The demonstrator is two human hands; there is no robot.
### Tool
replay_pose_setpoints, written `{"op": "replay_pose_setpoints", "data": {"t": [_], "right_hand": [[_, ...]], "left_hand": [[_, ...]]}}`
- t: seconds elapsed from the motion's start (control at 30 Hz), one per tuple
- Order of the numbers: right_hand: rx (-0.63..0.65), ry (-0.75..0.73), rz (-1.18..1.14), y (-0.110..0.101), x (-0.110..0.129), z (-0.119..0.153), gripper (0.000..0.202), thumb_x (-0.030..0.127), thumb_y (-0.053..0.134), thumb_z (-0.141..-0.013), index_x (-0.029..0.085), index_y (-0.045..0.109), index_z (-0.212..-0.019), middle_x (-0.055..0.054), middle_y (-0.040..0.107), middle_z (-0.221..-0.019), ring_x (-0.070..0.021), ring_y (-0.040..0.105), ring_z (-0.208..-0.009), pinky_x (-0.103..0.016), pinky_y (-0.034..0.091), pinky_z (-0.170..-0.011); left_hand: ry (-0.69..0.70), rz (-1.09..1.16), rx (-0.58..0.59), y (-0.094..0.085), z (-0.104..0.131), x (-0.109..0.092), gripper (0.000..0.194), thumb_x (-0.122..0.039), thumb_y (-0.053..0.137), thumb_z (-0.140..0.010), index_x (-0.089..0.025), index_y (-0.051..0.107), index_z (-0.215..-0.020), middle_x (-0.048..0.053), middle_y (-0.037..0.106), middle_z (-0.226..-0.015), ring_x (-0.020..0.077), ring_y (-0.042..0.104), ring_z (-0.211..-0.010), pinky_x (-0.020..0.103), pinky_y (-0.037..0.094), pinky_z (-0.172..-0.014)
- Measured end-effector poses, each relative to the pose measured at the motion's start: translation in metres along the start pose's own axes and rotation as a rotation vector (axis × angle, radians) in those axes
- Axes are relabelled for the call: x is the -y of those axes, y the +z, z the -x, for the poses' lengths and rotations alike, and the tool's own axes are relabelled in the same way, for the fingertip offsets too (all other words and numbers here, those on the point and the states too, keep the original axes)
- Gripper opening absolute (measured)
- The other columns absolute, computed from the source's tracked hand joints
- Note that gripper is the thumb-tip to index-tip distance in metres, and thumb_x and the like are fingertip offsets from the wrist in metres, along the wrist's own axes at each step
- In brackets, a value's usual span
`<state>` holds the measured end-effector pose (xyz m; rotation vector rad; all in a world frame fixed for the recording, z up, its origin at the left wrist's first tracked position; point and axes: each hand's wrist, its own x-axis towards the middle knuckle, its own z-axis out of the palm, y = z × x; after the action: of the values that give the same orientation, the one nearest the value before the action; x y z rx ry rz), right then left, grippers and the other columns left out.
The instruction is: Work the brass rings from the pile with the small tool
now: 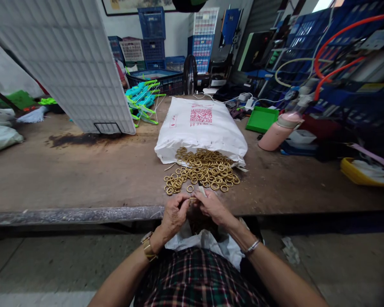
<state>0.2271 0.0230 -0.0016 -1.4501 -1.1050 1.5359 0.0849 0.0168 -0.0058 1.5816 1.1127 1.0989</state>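
At the table's front edge, my left hand [176, 212] pinches a gold ring [192, 198], seen nearly edge-on. My right hand [212, 206] meets it from the other side, its fingers closed around a small tool with a pale, flat part [202, 190] and a dark tip. The ring lies between the fingertips of both hands. Just beyond them, many gold rings [211, 172] spill from the open mouth of a white woven sack [192, 128] with red print. One loose ring [190, 188] rests nearest my fingers.
A tall white ribbed panel [83, 64] stands at the left of the brown table [115, 179]. To the right are a pink bottle [280, 131], a green tray [262, 119] and a yellow tray [365, 172]. A white bag [208, 242] hangs below my hands.
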Motion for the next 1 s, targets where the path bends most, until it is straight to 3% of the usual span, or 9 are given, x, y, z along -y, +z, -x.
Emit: {"op": "replay_pose_setpoints", "data": {"t": [0.17, 0.3, 0.4, 0.53, 0.67, 0.8, 1.0], "right_hand": [[-0.047, -0.281, 0.326, 0.0, -0.004, 0.002, 0.026, 0.039, 0.048, -0.075, 0.018, 0.047, -0.06, 0.005, 0.044, -0.054, -0.008, 0.038, -0.052, -0.021, 0.029, -0.049], [-0.032, -0.25, 0.304, 0.003, -0.002, 0.003, 0.024, 0.036, 0.046, -0.076, 0.018, 0.047, -0.06, 0.005, 0.044, -0.055, -0.0087, 0.039, -0.054, -0.021, 0.03, -0.051], [-0.003, -0.203, 0.229, 0.004, -0.001, 0.004, 0.022, 0.034, 0.044, -0.076, 0.017, 0.049, -0.062, 0.005, 0.046, -0.055, -0.0083, 0.039, -0.052, -0.021, 0.029, -0.051], [0.014, -0.14, 0.178, 0.004, -0.004, 0.003, 0.02, 0.032, 0.043, -0.076, 0.018, 0.048, -0.063, 0.005, 0.048, -0.053, -0.0076, 0.036, -0.047, -0.021, 0.028, -0.048], [0.006, -0.15, 0.221, -0.001, -0.008, -0.001, 0.023, 0.032, 0.04, -0.078, 0.017, 0.048, -0.061, 0.004, 0.048, -0.052, -0.0081, 0.037, -0.047, -0.021, 0.029, -0.047], [-0.131, -0.291, 0.487, -0.007, -0.012, -0.002, 0.021, 0.027, 0.037, -0.078, 0.018, 0.048, -0.062, 0.003, 0.047, -0.054, -0.01, 0.041, -0.052, -0.021, 0.029, -0.051], [-0.054, -0.472, 0.956, -0.005, -0.017, 0.006, 0.014, 0.015, 0.039, -0.074, 0.019, 0.052, -0.073, 0.0, 0.053, -0.061, -0.0115, 0.043, -0.055, -0.024, 0.025, -0.054]], "left_hand": [[0.109, -0.151, -0.006, 0.001, 0.002, 0.007, 0.015, -0.02, 0.048, -0.08, -0.016, 0.062, -0.08, 0.003, 0.064, -0.073, 0.0144, 0.056, -0.068, 0.026, 0.042, -0.067], [0.089, -0.15, 0.018, 0.003, 0.003, 0.006, 0.015, -0.021, 0.047, -0.08, -0.016, 0.06, -0.076, 0.003, 0.061, -0.07, 0.0132, 0.054, -0.066, 0.025, 0.041, -0.066], [-0.047, -0.032, 0.037, 0.003, 0.004, 0.002, 0.015, -0.027, 0.049, -0.08, -0.015, 0.057, -0.073, 0.001, 0.058, -0.065, 0.0112, 0.052, -0.06, 0.023, 0.041, -0.06], [-0.366, 0.253, 0.133, 0.004, 0.004, -0.001, 0.023, -0.04, 0.05, -0.078, -0.017, 0.05, -0.076, -0.004, 0.051, -0.054, 0.0067, 0.041, -0.041, 0.019, 0.032, -0.042], [-0.444, 0.469, 0.197, 0.004, 0.004, -0.001, 0.029, -0.044, 0.054, -0.076, -0.016, 0.048, -0.076, -0.005, 0.051, -0.056, 0.0045, 0.041, -0.04, 0.016, 0.031, -0.039], [-0.443, 0.539, 0.161, 0.004, 0.003, -0.001, 0.029, -0.044, 0.057, -0.074, -0.017, 0.045, -0.078, -0.002, 0.056, -0.064, 0.0051, 0.044, -0.043, 0.016, 0.033, -0.038], [-0.393, 0.429, 0.122, 0.003, -0.001, 0.0, 0.033, -0.047, 0.057, -0.072, -0.017, 0.045, -0.076, -0.003, 0.052, -0.06, 0.0061, 0.045, -0.045, 0.016, 0.036, -0.038]]}}
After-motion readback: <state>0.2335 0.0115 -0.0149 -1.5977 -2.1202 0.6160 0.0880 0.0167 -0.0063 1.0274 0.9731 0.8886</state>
